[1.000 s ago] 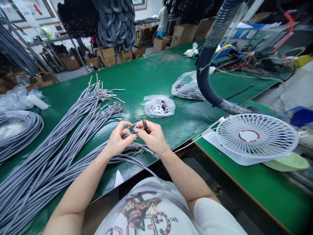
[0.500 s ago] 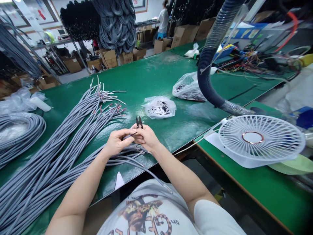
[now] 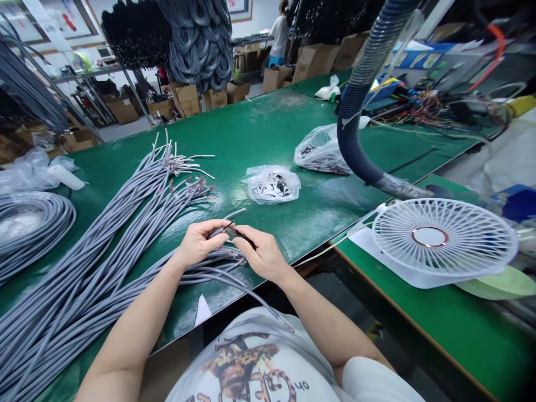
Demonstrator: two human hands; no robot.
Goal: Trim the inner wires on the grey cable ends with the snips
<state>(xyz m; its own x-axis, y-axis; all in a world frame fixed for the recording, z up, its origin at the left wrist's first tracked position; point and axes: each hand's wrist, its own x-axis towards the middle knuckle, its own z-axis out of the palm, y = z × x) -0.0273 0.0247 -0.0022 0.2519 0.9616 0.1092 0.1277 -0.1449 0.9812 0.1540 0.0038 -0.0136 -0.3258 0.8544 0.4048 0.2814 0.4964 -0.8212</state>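
My left hand [image 3: 201, 243] pinches the end of a grey cable, with short black and red wires [image 3: 226, 226] sticking out beyond the fingertips. My right hand [image 3: 264, 254] is closed around small black snips [image 3: 247, 237], their blades turned left to the wires. The blades meet the wires near the left fingertips; whether they are closed is too small to tell. Below both hands, a bundle of grey cables [image 3: 201, 273] lies along the table's near edge. Two more grey cable bundles [image 3: 125, 223] with stripped ends spread out to the left.
A small plastic bag [image 3: 273, 184] of black and white pieces lies ahead, with a larger bag [image 3: 322, 149] behind it. A ribbed hose [image 3: 350, 123] curves down at the right. A white fan [image 3: 444, 240] stands on the lower right table. A coiled cable [image 3: 62, 223] lies far left.
My right hand has turned the snips from pointing up to pointing left, with the blades now at the wires. My left hand has stayed nearly in place.
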